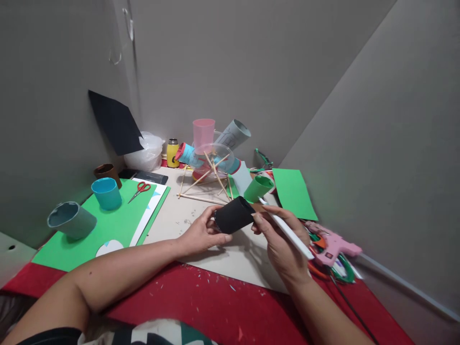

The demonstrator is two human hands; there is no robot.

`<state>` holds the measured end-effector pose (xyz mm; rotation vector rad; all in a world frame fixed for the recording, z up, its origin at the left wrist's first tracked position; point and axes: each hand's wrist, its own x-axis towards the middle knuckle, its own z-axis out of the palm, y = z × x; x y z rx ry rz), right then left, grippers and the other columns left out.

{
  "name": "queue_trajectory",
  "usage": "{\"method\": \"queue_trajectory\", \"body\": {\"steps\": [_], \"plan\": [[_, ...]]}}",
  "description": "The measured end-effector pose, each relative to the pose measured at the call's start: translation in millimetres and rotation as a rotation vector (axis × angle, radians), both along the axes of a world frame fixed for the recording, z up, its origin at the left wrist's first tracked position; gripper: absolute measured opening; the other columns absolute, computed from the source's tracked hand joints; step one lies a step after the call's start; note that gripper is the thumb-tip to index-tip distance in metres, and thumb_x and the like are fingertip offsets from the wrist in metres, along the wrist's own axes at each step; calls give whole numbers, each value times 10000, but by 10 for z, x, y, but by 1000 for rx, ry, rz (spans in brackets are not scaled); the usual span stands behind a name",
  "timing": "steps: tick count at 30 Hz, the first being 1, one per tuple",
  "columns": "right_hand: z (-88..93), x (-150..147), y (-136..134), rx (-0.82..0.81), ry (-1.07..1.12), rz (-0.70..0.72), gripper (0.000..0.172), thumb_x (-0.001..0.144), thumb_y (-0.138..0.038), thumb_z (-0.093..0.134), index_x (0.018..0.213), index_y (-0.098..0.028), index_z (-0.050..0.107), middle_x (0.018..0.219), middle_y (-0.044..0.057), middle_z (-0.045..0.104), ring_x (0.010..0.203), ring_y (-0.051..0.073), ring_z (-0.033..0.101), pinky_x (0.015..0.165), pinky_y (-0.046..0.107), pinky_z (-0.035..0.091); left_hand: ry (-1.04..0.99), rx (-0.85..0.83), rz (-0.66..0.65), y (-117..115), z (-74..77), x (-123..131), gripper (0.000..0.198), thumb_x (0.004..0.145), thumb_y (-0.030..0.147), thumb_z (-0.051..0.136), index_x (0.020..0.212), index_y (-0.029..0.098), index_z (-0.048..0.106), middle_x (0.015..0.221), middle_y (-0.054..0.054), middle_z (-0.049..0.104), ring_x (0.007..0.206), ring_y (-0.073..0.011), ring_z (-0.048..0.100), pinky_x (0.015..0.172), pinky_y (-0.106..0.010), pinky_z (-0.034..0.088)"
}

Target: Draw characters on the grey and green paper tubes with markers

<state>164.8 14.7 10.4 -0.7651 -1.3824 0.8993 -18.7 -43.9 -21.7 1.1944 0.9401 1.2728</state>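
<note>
In the middle of the head view, my left hand [204, 229] is closed round the left end of a short black paper tube [234, 215], held tilted above the work board. My right hand [283, 239] pinches the tube's right rim between thumb and fingers. A slim white pen-like tool [292, 235] also rests in that hand, its tip pointing up and left; its exact kind is unclear. Just behind the tube is a green paper cup [258, 188]. Beyond it stands a wooden-stick frame [204, 199] carrying clear discs, a pink cup [203, 134] and a grey paper tube [234, 134].
On green sheets [86, 254] at left are a grey cup [72, 220], a blue cup [107, 194] and red-handled scissors [141, 190]. A pink glue gun [334, 247] lies at right among coloured rolls. Paper scraps dot the red cloth [201, 297]. Grey walls enclose the table.
</note>
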Motion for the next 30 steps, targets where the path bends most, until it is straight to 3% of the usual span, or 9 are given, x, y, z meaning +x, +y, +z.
{"method": "queue_trajectory", "body": {"steps": [7, 15, 20, 22, 25, 30], "plan": [[-9, -9, -54, -31, -4, 32, 347, 749, -407, 830, 1009, -213, 706, 807, 27, 753, 472, 108, 618, 443, 239, 534, 192, 90, 145, -39, 52, 0, 659, 709, 258, 833, 1285, 235, 515, 1230, -86, 609, 1053, -233, 623, 938, -366, 490], [7, -8, -97, -24, -83, 20, 309, 769, -397, 811, 987, -202, 710, 716, -3, 717, 418, 86, 556, 378, 207, 480, 237, 176, 225, -69, 44, 18, 690, 687, 234, 836, 1315, 256, 552, 1366, -112, 521, 1237, -299, 520, 1036, -423, 465], [100, 49, -29, 25, -122, 8, 299, 753, -408, 817, 953, -210, 715, 678, -13, 695, 435, 95, 563, 421, 225, 498, 122, 42, 151, -37, 44, 20, 930, 693, 294, 859, 1476, 280, 358, 1470, -154, 421, 1255, -308, 540, 1006, -427, 490], [115, 76, 18, 42, -136, 5, 300, 753, -409, 815, 953, -209, 716, 687, -9, 698, 443, 98, 568, 435, 233, 502, 46, -13, 158, -3, 46, 5, 952, 677, 313, 874, 1470, 285, 347, 1476, -164, 395, 1216, -290, 567, 964, -412, 506], [108, 107, 78, 64, -145, -2, 273, 773, -387, 800, 959, -209, 710, 652, -20, 680, 456, 102, 574, 452, 231, 498, -143, -141, 160, 50, 47, -25, 857, 669, 371, 893, 1387, 268, 437, 1388, -145, 484, 1101, -234, 619, 921, -382, 511], [93, 126, 77, 116, -155, 23, 222, 811, -349, 770, 980, -223, 701, 611, -37, 655, 473, 112, 589, 457, 230, 499, -331, -277, 79, 97, 41, -57, 602, 782, 504, 795, 1243, 209, 544, 1062, -85, 660, 885, -187, 677, 861, -370, 537]]}}
